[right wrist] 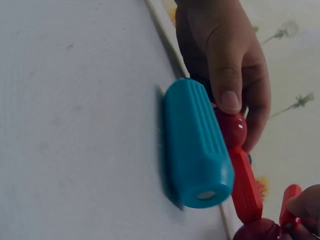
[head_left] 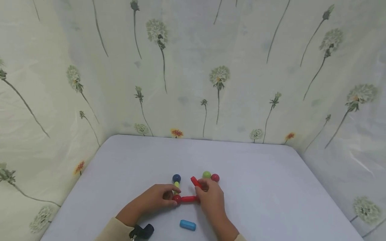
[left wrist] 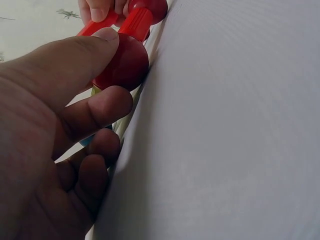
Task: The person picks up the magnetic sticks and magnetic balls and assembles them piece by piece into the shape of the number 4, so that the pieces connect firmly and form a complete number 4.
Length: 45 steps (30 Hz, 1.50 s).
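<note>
My left hand [head_left: 155, 198] holds a red ball [left wrist: 125, 62] between thumb and fingers, low on the table. From that ball a red rod [head_left: 188, 199] runs right to a second red ball [right wrist: 256, 231], mostly covered by my right hand in the head view. A yellow-green rod [head_left: 177, 184] leads from the first ball toward a dark blue ball [head_left: 176, 178] behind it. My right hand [head_left: 212, 200] pinches another red rod [head_left: 195, 181], tilted up over the second ball. Whether that rod touches the ball cannot be told.
A loose blue rod [head_left: 187, 225] lies on the white table [head_left: 256, 201], in front of the joined pieces. Beyond the right hand sit a green ball [head_left: 206, 174] and a red ball [head_left: 215, 177]. A flower-patterned curtain [head_left: 187, 67] hangs behind the table.
</note>
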Available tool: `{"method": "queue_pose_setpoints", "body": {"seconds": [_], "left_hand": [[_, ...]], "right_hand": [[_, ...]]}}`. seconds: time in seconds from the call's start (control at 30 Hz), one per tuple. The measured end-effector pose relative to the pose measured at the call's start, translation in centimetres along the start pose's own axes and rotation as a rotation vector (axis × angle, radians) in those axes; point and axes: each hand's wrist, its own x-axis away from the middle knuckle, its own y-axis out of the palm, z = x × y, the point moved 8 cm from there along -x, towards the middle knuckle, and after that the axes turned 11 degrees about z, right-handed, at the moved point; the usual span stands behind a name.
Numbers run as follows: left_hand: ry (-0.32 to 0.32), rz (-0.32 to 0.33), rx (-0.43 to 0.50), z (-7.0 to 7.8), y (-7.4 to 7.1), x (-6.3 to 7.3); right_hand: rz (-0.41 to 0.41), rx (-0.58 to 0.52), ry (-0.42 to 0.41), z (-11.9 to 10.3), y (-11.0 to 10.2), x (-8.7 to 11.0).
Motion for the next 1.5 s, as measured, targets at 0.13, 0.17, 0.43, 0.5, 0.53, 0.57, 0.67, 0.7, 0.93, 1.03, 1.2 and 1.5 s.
{"method": "queue_pose_setpoints", "body": {"seconds": [0.13,0.17,0.43,0.5,0.53,0.57,0.67,0.7,0.93,1.03,1.2,1.5], "left_hand": [[-0.003,-0.001,0.000,-0.1,0.0,0.0],[-0.003,-0.001,0.000,-0.1,0.0,0.0],[0.009,0.009,-0.001,0.0,-0.1,0.1],[0.011,0.012,-0.001,0.0,-0.1,0.1],[0.013,0.014,-0.002,0.0,-0.1,0.1],[0.013,0.015,-0.002,0.0,-0.1,0.1],[0.019,0.017,0.002,0.0,-0.1,0.1],[0.021,0.018,0.002,0.0,-0.1,0.1],[0.025,0.016,-0.004,0.0,-0.1,0.0],[0.024,0.012,-0.012,0.1,-0.1,0.0],[0.021,-0.002,-0.028,0.4,-0.1,0.0],[0.021,0.025,-0.200,2.8,-0.5,-1.1]], "right_hand": [[0.017,0.016,-0.014,0.1,0.5,0.1],[0.023,0.021,-0.019,0.2,0.6,0.1],[0.027,0.031,-0.014,1.3,1.0,0.0],[0.020,0.019,0.002,1.6,1.0,-0.1],[0.016,0.010,0.004,1.7,1.0,-0.1],[0.012,0.000,0.015,1.8,1.0,-0.1],[0.002,-0.024,0.046,2.1,1.0,-0.1],[-0.001,-0.030,0.053,2.2,1.1,-0.1],[-0.012,-0.050,0.101,2.3,1.1,-0.1],[-0.022,-0.054,0.101,2.2,1.1,-0.1],[-0.033,-0.052,0.101,2.2,1.1,0.0],[-0.062,-0.047,0.102,2.6,1.0,-0.3]]}}
